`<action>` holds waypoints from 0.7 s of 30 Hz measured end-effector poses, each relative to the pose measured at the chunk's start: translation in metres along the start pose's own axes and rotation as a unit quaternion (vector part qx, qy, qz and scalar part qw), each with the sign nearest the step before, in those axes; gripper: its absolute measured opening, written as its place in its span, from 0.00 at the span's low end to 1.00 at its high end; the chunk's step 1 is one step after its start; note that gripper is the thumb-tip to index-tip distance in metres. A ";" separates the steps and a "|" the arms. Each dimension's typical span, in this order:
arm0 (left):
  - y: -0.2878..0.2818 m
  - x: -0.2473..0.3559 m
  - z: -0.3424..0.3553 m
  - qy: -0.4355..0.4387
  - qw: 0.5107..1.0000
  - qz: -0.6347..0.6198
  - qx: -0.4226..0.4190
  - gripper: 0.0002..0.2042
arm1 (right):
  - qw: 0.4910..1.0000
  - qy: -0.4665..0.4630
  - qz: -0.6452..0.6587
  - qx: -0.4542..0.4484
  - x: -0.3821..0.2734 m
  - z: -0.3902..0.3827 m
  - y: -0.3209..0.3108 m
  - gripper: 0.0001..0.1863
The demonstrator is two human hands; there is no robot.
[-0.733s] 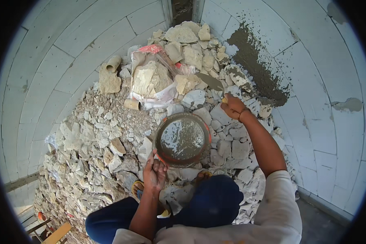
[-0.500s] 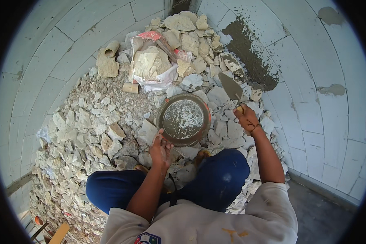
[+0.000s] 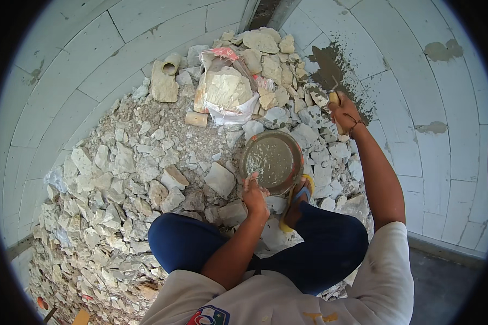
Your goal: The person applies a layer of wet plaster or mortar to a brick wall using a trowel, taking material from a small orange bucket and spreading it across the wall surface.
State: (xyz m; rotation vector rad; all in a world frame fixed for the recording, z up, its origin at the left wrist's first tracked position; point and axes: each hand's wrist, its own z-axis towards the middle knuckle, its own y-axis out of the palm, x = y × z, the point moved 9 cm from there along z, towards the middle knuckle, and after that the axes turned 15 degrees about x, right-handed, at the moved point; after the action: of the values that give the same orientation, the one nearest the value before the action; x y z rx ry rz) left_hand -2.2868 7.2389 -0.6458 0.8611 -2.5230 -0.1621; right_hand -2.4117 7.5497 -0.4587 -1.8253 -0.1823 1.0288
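My right hand (image 3: 346, 115) is closed round the wooden handle of a trowel (image 3: 334, 98), stretched out toward the right wall. The trowel's bent metal neck shows, but its blade blends into the grey mortar patch (image 3: 327, 69) low on the wall, so I cannot see its edges. Before my knees, a round dark basin (image 3: 293, 180) with orange marks on its rim rests on the rubble, with wet grey mortar over its bottom. At its near-left rim my left hand (image 3: 256, 199) grips the edge, thumb up and fingers curled.
Broken pale rubble (image 3: 141, 162) covers the ground and slopes about me. Beyond the basin sit a torn white sack (image 3: 230, 92) holding a chunk and short pipe pieces (image 3: 196, 119). Block walls (image 3: 406, 97) meet at the far corner. My sandalled foot (image 3: 296, 206) is beside the basin.
My right hand has moved forward to the wall with the trowel, whose blade was plainly visible before. The view has shifted; my left hand stays at the basin rim.
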 end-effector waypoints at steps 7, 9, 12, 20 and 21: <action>0.002 -0.008 -0.002 -0.018 0.999 -0.001 0.035 0.11 | 0.996 0.063 0.067 -0.004 0.044 0.076 0.069 0.26; 0.000 -0.002 -0.001 0.008 0.999 -0.006 0.048 0.12 | 0.970 0.108 0.219 0.001 0.059 0.115 0.089 0.24; 0.009 0.000 -0.001 -0.012 1.000 -0.018 -0.004 0.13 | 0.953 0.159 0.257 -0.039 0.089 0.184 0.125 0.17; 0.022 0.000 -0.003 0.011 1.000 0.009 0.011 0.19 | 0.938 0.233 0.247 -0.063 0.106 0.330 0.200 0.14; 0.026 -0.001 -0.003 0.000 1.000 0.011 -0.003 0.19 | 0.942 0.232 0.235 -0.052 0.097 0.335 0.200 0.14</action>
State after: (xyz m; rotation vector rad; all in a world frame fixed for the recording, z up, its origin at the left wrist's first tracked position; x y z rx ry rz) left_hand -2.2986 7.2607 -0.6368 0.8306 -2.5290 -0.1628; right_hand -2.6520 7.7318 -0.7251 -2.2124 0.5172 0.8784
